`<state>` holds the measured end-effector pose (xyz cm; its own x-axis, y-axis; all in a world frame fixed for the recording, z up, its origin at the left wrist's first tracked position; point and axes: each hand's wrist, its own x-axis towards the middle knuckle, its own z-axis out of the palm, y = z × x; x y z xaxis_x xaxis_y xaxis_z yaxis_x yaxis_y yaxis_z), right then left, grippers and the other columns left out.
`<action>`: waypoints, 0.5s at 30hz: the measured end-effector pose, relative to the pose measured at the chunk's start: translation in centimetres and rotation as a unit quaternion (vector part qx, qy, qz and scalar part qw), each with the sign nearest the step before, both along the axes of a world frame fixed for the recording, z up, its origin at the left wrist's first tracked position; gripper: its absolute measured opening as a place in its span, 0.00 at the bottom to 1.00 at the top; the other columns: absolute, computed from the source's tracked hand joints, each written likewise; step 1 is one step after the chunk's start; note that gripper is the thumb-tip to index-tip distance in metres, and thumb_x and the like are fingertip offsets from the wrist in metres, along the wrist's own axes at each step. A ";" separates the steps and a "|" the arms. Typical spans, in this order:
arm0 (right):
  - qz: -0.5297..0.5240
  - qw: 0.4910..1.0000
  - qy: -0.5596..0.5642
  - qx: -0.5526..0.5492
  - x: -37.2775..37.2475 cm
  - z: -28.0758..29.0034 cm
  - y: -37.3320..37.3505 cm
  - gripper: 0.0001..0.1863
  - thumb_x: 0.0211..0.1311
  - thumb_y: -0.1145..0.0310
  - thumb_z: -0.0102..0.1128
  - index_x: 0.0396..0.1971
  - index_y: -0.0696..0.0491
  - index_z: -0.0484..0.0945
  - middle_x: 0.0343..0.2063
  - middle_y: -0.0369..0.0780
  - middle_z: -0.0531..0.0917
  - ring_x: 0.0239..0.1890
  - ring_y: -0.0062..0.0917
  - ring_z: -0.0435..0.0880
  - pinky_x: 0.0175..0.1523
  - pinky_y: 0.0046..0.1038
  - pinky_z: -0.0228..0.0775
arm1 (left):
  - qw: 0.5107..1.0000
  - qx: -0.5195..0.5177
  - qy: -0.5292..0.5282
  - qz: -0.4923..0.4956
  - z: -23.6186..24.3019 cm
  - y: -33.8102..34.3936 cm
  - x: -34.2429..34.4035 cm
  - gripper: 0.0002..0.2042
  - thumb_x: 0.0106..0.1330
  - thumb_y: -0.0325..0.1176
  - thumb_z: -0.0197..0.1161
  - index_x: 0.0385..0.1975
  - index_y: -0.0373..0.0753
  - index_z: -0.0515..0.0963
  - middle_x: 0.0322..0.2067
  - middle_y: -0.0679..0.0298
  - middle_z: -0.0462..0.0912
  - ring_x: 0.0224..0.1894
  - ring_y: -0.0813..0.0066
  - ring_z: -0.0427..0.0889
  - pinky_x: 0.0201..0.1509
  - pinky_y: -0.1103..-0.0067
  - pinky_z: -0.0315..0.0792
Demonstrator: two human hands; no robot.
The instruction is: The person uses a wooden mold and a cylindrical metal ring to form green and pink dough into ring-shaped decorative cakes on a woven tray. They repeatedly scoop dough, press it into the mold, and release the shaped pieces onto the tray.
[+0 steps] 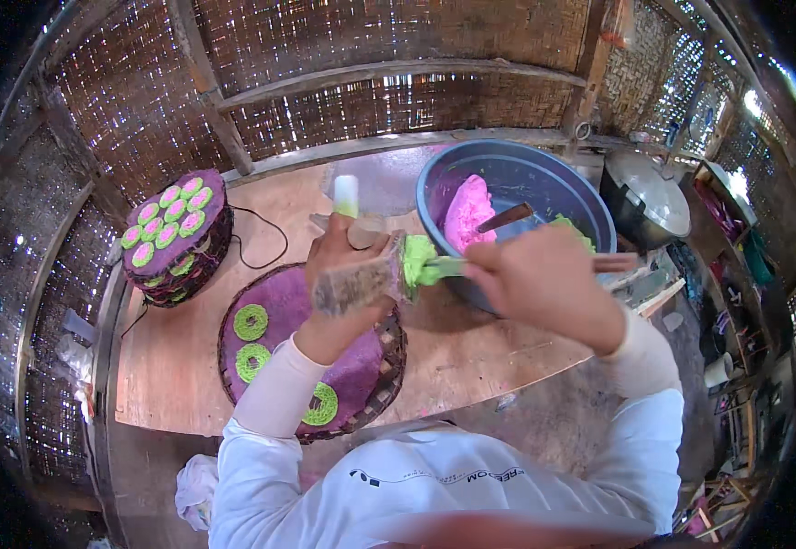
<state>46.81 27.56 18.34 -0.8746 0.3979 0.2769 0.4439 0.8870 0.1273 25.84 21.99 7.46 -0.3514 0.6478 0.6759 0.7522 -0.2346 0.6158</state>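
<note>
The left hand (332,249) is closed around a clear plastic bag-like holder (354,285), its open end facing right. The right hand (544,284) is closed around a flat tool with a wooden handle (613,263); the tool's green-coated blade meets the soft light-green dough (416,259) at the holder's mouth. A white cylinder with a green-stained end (346,195) stands out just beyond the left hand; whether its fingers grip it cannot be told.

Below the left hand, a round woven tray with a purple lining (274,302) rests on the wooden table (174,380) and carries three light-green dough rings (251,322). At far left stands a stack of round trays topped with pink-and-green pieces (174,220). Beyond the right hand, a round blue plastic tub (544,174) contains bright pink dough (467,212) and a dark flat blade (506,218)
</note>
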 end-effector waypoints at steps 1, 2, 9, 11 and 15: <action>0.017 0.999 0.010 0.032 -0.9 -0.6 -0.9 0.08 0.51 0.63 0.53 0.29 0.49 0.77 0.12 0.41 0.75 0.16 0.31 0.76 0.25 0.33 0.66 | 1.000 -0.014 0.002 0.007 -0.1 0.0 0.1 0.15 0.39 0.37 0.66 0.30 0.48 0.78 0.32 0.57 0.70 0.31 0.61 0.72 0.31 0.71 0.68; 0.035 0.997 0.017 0.062 -1.8 -1.4 -1.6 0.09 0.51 0.65 0.52 0.30 0.50 0.76 0.12 0.40 0.75 0.16 0.30 0.76 0.25 0.33 0.66 | 0.992 -0.038 0.113 0.045 0.4 -0.5 0.2 0.16 0.38 0.38 0.66 0.31 0.47 0.77 0.33 0.57 0.70 0.32 0.61 0.72 0.32 0.71 0.68; 0.036 0.990 0.054 0.129 0.0 -4.0 -4.8 0.12 0.52 0.68 0.51 0.37 0.54 0.72 0.14 0.33 0.72 0.14 0.24 0.74 0.25 0.28 0.64 | 0.934 -0.070 0.321 0.138 1.0 -2.1 -2.1 0.20 0.42 0.40 0.66 0.37 0.44 0.74 0.35 0.59 0.75 0.40 0.58 0.73 0.46 0.65 0.65; 0.018 0.992 0.081 0.095 1.7 -3.4 -4.6 0.10 0.51 0.67 0.54 0.35 0.52 0.74 0.13 0.34 0.73 0.13 0.24 0.74 0.24 0.27 0.62 | 0.942 -0.091 0.249 0.206 2.9 -2.7 -2.3 0.17 0.44 0.39 0.65 0.34 0.43 0.76 0.34 0.58 0.76 0.38 0.59 0.74 0.42 0.67 0.67; -0.015 0.969 0.246 0.007 2.1 -3.9 -3.3 0.07 0.52 0.64 0.56 0.31 0.47 0.77 0.11 0.36 0.73 0.12 0.28 0.73 0.19 0.27 0.58 | 0.984 0.051 0.125 0.120 1.9 -2.9 -3.1 0.15 0.51 0.36 0.62 0.38 0.39 0.74 0.32 0.60 0.78 0.33 0.64 0.78 0.37 0.69 0.71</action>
<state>48.89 24.27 14.47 -0.6243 0.4142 0.6623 0.4788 0.8728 -0.0945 22.69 19.09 9.33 -0.2995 0.4905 0.8183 0.9185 -0.0838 0.3864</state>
